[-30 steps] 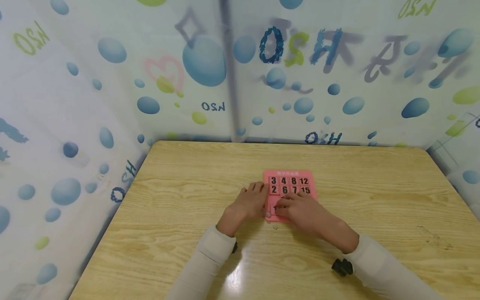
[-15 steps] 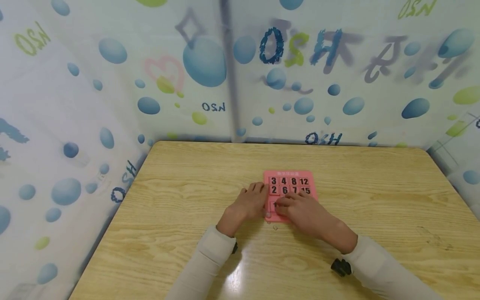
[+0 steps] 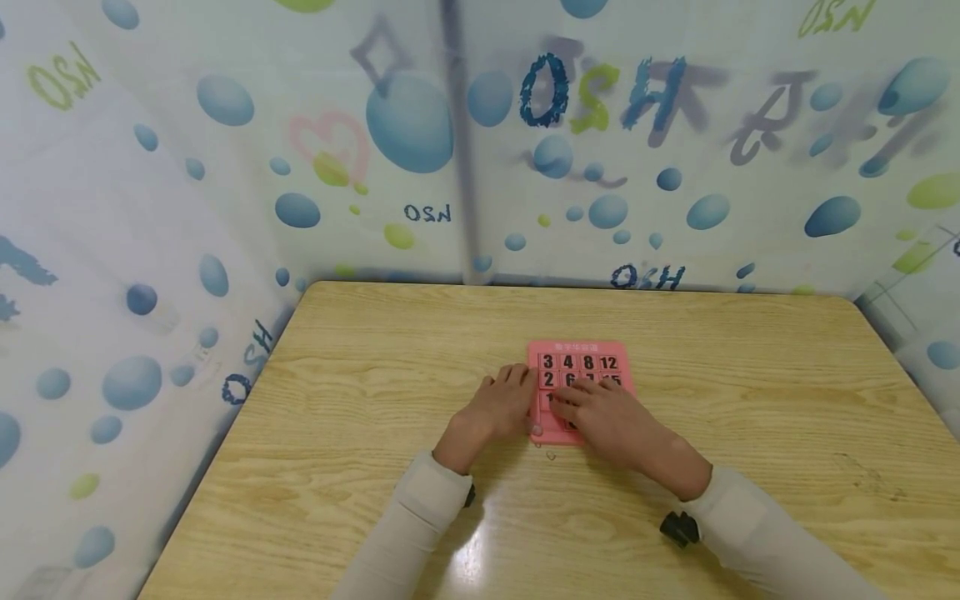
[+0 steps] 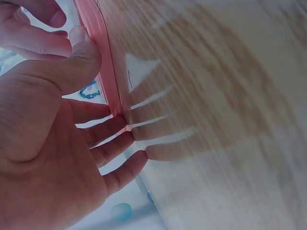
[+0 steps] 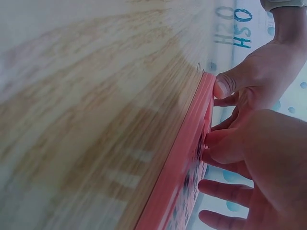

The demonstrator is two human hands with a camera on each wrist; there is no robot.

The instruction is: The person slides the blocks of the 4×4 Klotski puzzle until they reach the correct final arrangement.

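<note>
A pink sliding number puzzle (image 3: 581, 367) lies flat on the wooden worktop (image 3: 375, 400), near its middle; the left hand (image 3: 498, 408) rests against the puzzle's left edge, fingers straight and spread, thumb pressed to the frame. The right hand (image 3: 607, 421) lies over the lower tiles, fingers relaxed and slightly apart, fingertips touching the tiles.

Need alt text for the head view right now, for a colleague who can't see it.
Two hands work a pink number puzzle on a wooden table: the left hand steadies its left edge, the right hand rests fingers on its tiles. Bubble-print sheeting stands behind.
</note>
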